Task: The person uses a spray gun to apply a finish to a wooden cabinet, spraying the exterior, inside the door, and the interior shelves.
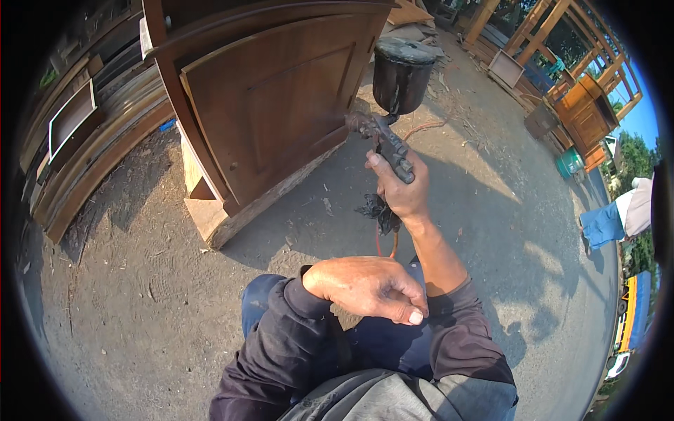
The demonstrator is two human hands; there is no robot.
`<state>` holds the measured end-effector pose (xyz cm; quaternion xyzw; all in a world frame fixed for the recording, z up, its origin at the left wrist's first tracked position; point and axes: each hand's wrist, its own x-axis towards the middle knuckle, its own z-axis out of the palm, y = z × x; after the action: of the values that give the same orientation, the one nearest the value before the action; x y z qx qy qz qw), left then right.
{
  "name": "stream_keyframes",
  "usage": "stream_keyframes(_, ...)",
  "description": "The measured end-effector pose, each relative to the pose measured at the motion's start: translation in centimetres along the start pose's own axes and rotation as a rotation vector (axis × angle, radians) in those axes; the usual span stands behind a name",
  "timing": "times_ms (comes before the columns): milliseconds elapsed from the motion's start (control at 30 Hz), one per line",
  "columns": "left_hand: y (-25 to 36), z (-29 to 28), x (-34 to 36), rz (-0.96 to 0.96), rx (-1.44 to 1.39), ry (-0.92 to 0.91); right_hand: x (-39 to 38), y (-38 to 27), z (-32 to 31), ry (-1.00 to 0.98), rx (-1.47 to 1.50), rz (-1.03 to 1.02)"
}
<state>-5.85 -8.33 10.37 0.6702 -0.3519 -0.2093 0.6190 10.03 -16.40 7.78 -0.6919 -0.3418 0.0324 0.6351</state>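
Note:
My right hand (406, 184) grips a dark, paint-crusted spray gun (397, 151) by its handle. The nozzle points left toward the cabinet. On top of the gun sits a black paint cup (401, 78) with a crusted lid. An orange hose (394, 242) runs below, beside a crumpled black wrapping (377, 210). The brown wooden cabinet (281, 98), with a framed panel, stands a short way from the nozzle. My left hand (368, 288) lies across my knees close to my right forearm. Its fingers curl down loosely, and I see nothing in them.
A wooden block (208, 221) props up the cabinet. Stacked boards (116, 133) and a white-edged frame (72, 121) lie at left. Right of the cabinet are an orange-brown cabinet (588, 116), a green bucket (569, 163) and a person in blue trousers (602, 226). A truck (632, 316) stands far right.

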Motion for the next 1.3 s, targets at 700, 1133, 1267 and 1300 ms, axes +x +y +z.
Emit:
stream_keyframes(700, -0.2, 1.0, -0.3, -0.012, -0.008, 0.023, -2.5, 0.3, 3.2, -0.072, 0.152, -0.107)
stream_keyframes(1133, -0.7, 1.0, 0.0, 0.028, 0.024, 0.008, -7.9, 7.0, 3.1, -0.283, -0.175, 0.373)
stream_keyframes(1267, -0.5, 1.0, 0.2, 0.032, 0.009, 0.007, -7.4, 6.6, 3.1, -0.220, -0.098, 0.216)
stream_keyframes(1300, -0.4, 0.9, 0.1, 0.010, 0.009, 0.001, -6.8, 5.9, 3.1, -0.217, -0.075, 0.175)
